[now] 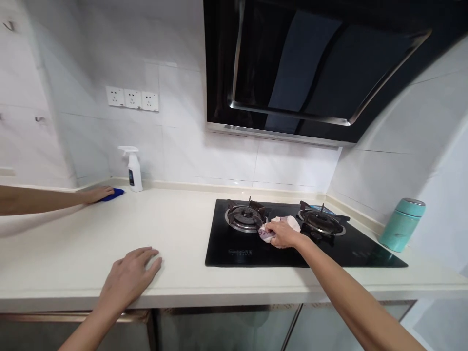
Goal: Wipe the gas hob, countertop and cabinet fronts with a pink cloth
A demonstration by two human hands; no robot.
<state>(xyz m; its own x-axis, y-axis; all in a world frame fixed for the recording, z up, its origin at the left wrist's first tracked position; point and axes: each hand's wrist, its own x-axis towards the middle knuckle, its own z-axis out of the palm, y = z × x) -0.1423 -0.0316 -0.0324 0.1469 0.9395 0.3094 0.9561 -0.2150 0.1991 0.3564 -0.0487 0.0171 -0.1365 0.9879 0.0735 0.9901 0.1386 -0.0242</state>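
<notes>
On the black glass gas hob (230, 258), my right hand (283, 232) is closed on a pale pink-and-white cloth (292, 223). The cloth lies bunched on the glass between the left burner (245, 216) and the right burner (321, 222). My left hand (130, 273) rests open on the cream countertop (179, 234), left of the hob and near the front edge. Its fingers point to the right, thumb apart, and nothing is held in it.
At far left another person's hand (98, 194) presses a blue cloth (114, 194) on the counter. Close to it stands a white spray bottle (134, 170). A teal flask (403, 225) stands right of the hob. Above hangs a black range hood (292, 63); wall sockets (132, 99) sit at left.
</notes>
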